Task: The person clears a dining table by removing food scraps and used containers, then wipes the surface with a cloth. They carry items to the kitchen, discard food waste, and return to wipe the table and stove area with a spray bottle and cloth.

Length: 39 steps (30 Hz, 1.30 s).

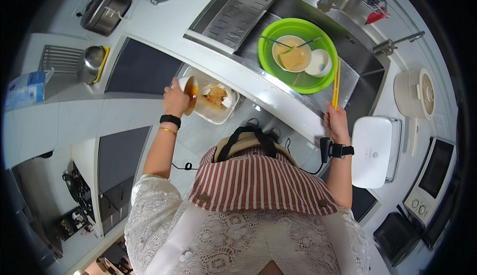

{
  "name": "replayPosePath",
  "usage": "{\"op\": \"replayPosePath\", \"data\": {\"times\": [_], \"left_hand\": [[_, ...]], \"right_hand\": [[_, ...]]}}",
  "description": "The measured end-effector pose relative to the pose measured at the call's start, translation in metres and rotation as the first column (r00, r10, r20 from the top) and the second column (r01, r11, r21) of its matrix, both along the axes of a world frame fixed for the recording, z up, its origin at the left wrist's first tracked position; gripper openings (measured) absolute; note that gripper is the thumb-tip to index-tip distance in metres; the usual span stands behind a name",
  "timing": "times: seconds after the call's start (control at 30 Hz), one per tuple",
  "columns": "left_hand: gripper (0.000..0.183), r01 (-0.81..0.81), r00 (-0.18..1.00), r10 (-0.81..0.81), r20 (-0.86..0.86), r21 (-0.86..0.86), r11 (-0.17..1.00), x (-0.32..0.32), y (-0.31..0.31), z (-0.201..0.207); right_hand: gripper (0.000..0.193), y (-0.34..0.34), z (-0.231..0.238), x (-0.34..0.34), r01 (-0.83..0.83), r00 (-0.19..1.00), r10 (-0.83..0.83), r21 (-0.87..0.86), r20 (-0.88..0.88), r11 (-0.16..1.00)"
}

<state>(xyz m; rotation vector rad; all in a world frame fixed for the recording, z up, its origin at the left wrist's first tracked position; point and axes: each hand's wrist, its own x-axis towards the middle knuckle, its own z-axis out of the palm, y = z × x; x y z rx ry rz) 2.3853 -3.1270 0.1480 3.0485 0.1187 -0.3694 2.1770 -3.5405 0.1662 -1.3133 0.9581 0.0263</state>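
"Bowl [189, 94] first — where is it?"

"In the left hand [175, 98], tipped onto its side above the left part of the bin [203, 108]. It is white outside, with something reddish-brown within."

"How do the fingers sit on it?"

"Closed on its left side, gripping the wall; exactly where each fingertip rests is hidden."

"What does the bin hold?"

"Noodle-like scraps [216, 96], with crumpled white pieces beside them."

"And the right hand [338, 122]?"

"Its fingers are folded round some yellow chopsticks [336, 84] — how many, I cannot tell. They point away from the person, their far ends just beside the green basin [267, 59]."

"Is that basin in the sink [352, 74]?"

"Yes, in the steel sink. It holds a larger pale bowl [276, 60] of cloudy liquid, with an orange-yellow piece [294, 59] in it and two thin sticks across its rim. A small white bowl [318, 62] sits right next to it."

"Anything to the right?"

"On the white table [397, 111], a box with a white lid [370, 152] lies near the right wrist, and a cream cooker [410, 94] stands farther off."
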Motion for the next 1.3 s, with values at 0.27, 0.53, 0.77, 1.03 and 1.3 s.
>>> {"op": "replayPosePath", "data": {"times": [0.27, 0.53, 0.77, 1.03, 1.3], "left_hand": [[0.053, -0.59, 0.805, 0.286, -0.52, -0.75, 0.298, 0.01, 0.053, 0.036], [0.051, -0.323, 0.916, -0.136, -0.378, -0.894, 0.311, 0.03, -0.051, 0.118], [0.055, -0.253, 0.692, -0.465, -0.552, -0.789, 0.56, 0.058, -0.185, 0.088], [0.071, -0.056, 0.862, -0.239, -0.448, -0.551, 0.832, 0.088, -0.265, 0.049], [0.087, 0.306, 0.932, -0.328, -0.156, -0.146, 0.941, 0.098, -0.316, 0.015]], "right_hand": [[0.024, -0.013, -0.004, -0.006, -0.19, 0.981, 0.184, -0.099, -0.068, 0.977], [0.026, -0.039, -0.01, 0.021, -0.579, 0.783, 0.481, -0.179, -0.395, 0.796], [0.036, -0.034, -0.021, 0.068, -0.483, 0.866, 0.424, -0.225, -0.264, 0.846], [0.036, -0.044, -0.022, 0.012, -0.286, 0.955, 0.291, -0.417, -0.052, 0.863], [0.033, -0.044, 0.006, -0.034, -0.163, 0.985, 0.171, -0.242, 0.014, 0.957]]}}
